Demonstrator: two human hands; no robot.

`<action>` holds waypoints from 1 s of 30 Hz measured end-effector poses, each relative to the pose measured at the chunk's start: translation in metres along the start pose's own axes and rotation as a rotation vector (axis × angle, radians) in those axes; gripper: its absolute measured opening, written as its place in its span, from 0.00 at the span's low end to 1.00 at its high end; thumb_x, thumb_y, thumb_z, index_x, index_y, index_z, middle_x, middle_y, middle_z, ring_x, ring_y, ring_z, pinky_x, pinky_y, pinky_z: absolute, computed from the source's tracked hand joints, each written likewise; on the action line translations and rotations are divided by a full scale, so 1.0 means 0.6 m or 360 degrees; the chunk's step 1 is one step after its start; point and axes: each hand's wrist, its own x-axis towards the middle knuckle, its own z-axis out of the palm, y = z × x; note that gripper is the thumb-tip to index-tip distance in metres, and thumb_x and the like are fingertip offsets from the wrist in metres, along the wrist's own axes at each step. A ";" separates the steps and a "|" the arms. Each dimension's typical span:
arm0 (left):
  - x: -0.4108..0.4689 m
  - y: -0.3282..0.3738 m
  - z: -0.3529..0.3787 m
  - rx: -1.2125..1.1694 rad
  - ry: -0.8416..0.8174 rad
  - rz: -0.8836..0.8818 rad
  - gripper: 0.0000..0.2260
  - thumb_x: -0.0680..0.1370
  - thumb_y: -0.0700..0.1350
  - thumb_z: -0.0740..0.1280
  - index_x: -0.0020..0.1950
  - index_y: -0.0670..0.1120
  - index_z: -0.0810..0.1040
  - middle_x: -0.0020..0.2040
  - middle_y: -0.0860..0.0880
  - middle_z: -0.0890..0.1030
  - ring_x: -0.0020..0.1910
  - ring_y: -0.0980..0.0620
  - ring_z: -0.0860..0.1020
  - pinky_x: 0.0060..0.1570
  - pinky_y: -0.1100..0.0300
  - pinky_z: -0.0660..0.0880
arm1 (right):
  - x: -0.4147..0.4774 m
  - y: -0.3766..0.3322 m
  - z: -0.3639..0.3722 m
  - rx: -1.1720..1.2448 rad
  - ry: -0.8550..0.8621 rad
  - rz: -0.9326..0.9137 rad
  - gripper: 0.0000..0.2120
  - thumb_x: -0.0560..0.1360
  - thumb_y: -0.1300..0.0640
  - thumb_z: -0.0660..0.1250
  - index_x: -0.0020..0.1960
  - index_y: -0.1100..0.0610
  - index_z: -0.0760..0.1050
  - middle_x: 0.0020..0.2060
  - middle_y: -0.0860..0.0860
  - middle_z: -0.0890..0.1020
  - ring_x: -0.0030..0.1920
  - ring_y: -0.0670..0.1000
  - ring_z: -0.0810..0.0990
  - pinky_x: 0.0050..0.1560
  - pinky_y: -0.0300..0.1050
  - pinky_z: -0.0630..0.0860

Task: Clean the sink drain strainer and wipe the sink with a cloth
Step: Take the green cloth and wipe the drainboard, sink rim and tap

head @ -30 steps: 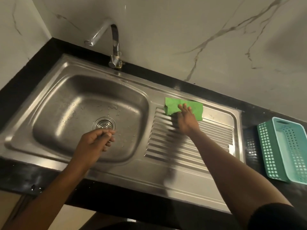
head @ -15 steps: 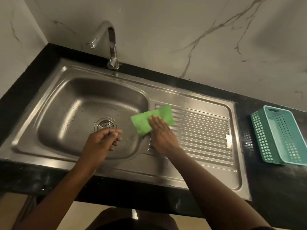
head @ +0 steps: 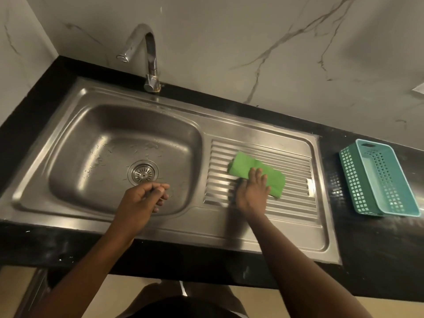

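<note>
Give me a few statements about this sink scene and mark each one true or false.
1. The right hand presses the green cloth on the ridged drainboard. True.
2. The strainer sits in the drain of the basin. True.
3. The left hand holds the cloth. False: it is curled loosely over the basin's near edge, away from the cloth.
4. The teal basket stands in the basin. False: it is on the black counter, right of the sink.
5. Water runs from the tap. False: no stream shows.

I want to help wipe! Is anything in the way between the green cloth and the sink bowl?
Nothing visible. The green cloth lies on the ribbed drainboard under the right hand, with only bare steel before the basin.
</note>
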 end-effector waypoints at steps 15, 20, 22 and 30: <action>-0.020 0.030 0.059 0.0086 -0.0086 0.0098 0.10 0.83 0.38 0.65 0.54 0.47 0.85 0.43 0.46 0.86 0.43 0.48 0.81 0.42 0.56 0.77 | -0.121 -0.019 0.037 -0.0229 -0.0447 -0.1005 0.28 0.86 0.50 0.54 0.85 0.49 0.54 0.85 0.48 0.54 0.85 0.52 0.49 0.84 0.54 0.46; -0.055 0.035 0.058 0.0113 -0.0056 0.0117 0.09 0.83 0.39 0.65 0.56 0.45 0.85 0.42 0.49 0.87 0.42 0.52 0.82 0.42 0.59 0.78 | -0.146 0.153 -0.043 -0.0139 -0.0332 -0.0648 0.29 0.86 0.53 0.57 0.85 0.51 0.53 0.85 0.51 0.54 0.85 0.53 0.51 0.83 0.51 0.49; -0.073 0.034 0.058 0.0125 -0.0066 0.0115 0.09 0.83 0.39 0.65 0.56 0.46 0.85 0.42 0.51 0.87 0.43 0.52 0.82 0.43 0.57 0.78 | -0.150 0.245 -0.091 -0.0129 -0.0297 -0.0428 0.28 0.87 0.55 0.56 0.85 0.53 0.54 0.85 0.53 0.53 0.85 0.55 0.51 0.83 0.54 0.50; -0.142 0.022 0.055 0.0178 -0.0050 0.0130 0.09 0.83 0.42 0.65 0.53 0.51 0.86 0.44 0.51 0.87 0.44 0.50 0.82 0.45 0.55 0.79 | -0.240 0.440 -0.140 -0.0301 -0.0103 -0.0283 0.25 0.86 0.53 0.55 0.82 0.55 0.64 0.82 0.53 0.62 0.85 0.53 0.47 0.84 0.54 0.44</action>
